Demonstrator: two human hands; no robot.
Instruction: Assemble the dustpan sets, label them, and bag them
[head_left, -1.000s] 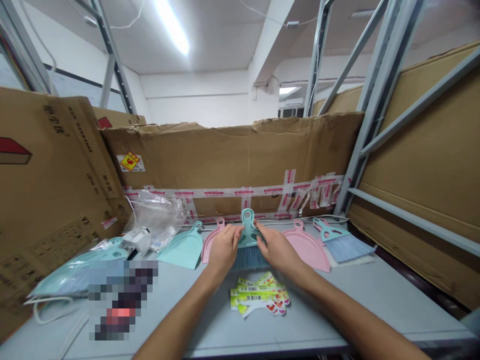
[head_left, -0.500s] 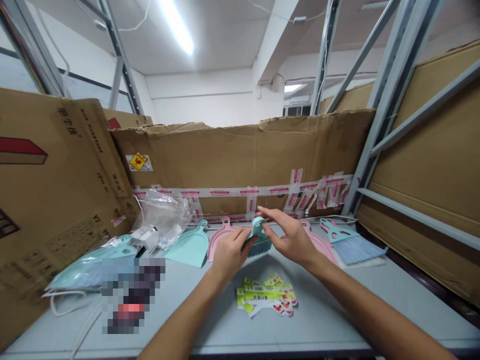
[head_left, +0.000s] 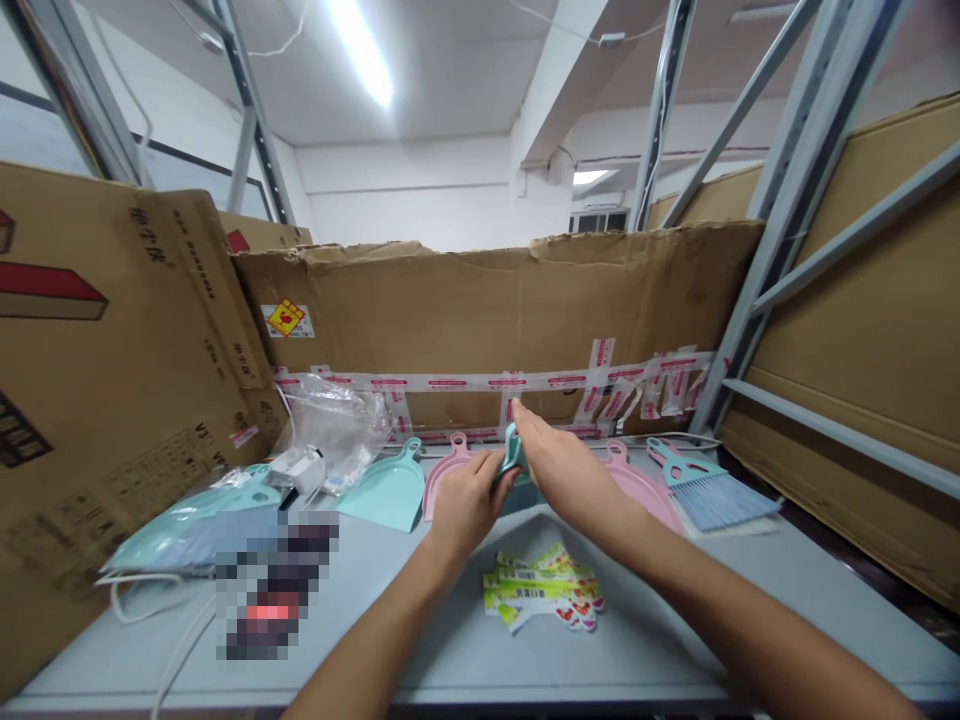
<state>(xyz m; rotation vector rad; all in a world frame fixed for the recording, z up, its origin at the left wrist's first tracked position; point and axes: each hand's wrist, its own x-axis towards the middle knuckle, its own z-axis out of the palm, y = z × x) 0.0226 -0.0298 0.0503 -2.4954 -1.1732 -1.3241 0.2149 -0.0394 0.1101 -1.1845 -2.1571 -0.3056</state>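
Note:
My left hand (head_left: pixel 466 500) is closed around the handle of a small teal hand brush (head_left: pixel 512 445), held up over the middle of the table. The bristles are mostly hidden behind my hands. My right hand (head_left: pixel 568 472) lies flat along the right side of the brush, fingers stretched out and pointing up and away from me. Below the hands is a loose pile of green and white printed labels (head_left: pixel 536 592). Behind my left hand stands a pink dustpan (head_left: pixel 442 478), with a teal dustpan (head_left: pixel 386 490) to its left.
To the right lie another pink dustpan (head_left: pixel 637 485) and a teal brush with blue bristles (head_left: pixel 716 495). On the left are a bagged teal set (head_left: pixel 187 520), clear plastic bags (head_left: pixel 334 425), a white adapter (head_left: pixel 298 468) and a cable. Cardboard (head_left: pixel 450 315) closes off the back.
My right hand has gone from curved fingers near the brush handle to flat against its side. The brush has turned, so its handle shows more edge-on. The view has shifted slightly.

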